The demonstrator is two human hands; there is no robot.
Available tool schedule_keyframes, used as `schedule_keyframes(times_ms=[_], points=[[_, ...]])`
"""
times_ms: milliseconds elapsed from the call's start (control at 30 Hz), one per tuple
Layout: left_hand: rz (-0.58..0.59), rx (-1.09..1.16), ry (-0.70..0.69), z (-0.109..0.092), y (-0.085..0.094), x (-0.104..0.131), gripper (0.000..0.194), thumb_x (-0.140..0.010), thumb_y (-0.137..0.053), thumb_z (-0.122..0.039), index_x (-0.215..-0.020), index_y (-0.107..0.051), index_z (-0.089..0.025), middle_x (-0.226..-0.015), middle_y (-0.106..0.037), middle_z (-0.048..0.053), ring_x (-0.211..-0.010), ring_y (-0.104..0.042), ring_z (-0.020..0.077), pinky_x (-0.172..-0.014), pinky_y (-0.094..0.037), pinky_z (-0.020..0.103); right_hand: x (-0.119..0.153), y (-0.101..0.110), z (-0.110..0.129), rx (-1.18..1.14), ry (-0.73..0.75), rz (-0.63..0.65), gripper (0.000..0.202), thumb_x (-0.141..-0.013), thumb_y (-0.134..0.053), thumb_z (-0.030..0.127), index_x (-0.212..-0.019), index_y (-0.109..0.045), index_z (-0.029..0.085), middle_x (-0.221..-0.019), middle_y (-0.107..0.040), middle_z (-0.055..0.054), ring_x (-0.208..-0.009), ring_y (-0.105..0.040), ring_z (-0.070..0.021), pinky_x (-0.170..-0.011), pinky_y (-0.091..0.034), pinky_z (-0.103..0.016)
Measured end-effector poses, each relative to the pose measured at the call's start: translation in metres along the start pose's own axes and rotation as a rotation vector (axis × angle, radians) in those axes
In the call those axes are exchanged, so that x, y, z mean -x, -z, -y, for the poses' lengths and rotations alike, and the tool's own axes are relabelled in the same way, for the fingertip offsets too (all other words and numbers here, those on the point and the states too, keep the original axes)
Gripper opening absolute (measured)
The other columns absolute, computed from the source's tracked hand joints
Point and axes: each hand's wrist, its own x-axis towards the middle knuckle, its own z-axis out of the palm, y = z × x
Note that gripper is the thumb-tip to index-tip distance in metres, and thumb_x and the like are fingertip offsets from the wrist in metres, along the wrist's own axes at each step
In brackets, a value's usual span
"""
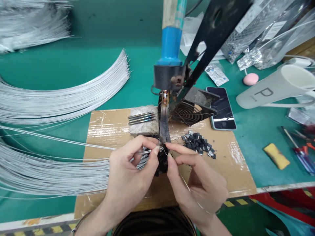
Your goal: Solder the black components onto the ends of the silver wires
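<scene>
Beneath a soldering iron at center frame, the left hand pinches light, likely springy white wires, best held near their ends, as the right hand pinches probably pliable solder wire.

From the wearer's head, the lone camera looks forward and down, close above the green workbench.
</scene>
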Motion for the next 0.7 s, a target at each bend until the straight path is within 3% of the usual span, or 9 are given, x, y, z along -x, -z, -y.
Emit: schedule_keyframes(times_ms=[533,700], points=[[0.036,-0.032,-0.047,0.0036,0.0017,-0.0015,0.011,-0.091,-0.070,-0.016,-0.082,-0.072,-0.023,-0.090,-0.078,-0.002,-0.087,-0.075,0.0151,-0.071,-0.056,0.020,-0.0013,-0.0002,-0.0016,-0.009,0.006,0.002,0.024,-0.088,-0.072,0.000,-0.094,-0.067,0.023,-0.106,-0.085,-0.008,-0.089,-0.084,-0.0227,-0.079,-0.072,-0.033],[0.034,-0.031,-0.068,0.0050,0.0017,-0.0002,0.013,-0.091,-0.069,-0.016,-0.083,-0.072,-0.025,-0.090,-0.078,-0.004,-0.086,-0.074,0.0129,-0.072,-0.056,0.018,-0.0032,-0.0013,-0.0006,-0.017,0.055,-0.030,0.022,-0.088,-0.073,-0.002,-0.092,-0.068,0.019,-0.100,-0.086,-0.009,-0.089,-0.084,-0.0212,-0.078,-0.070,-0.028]])
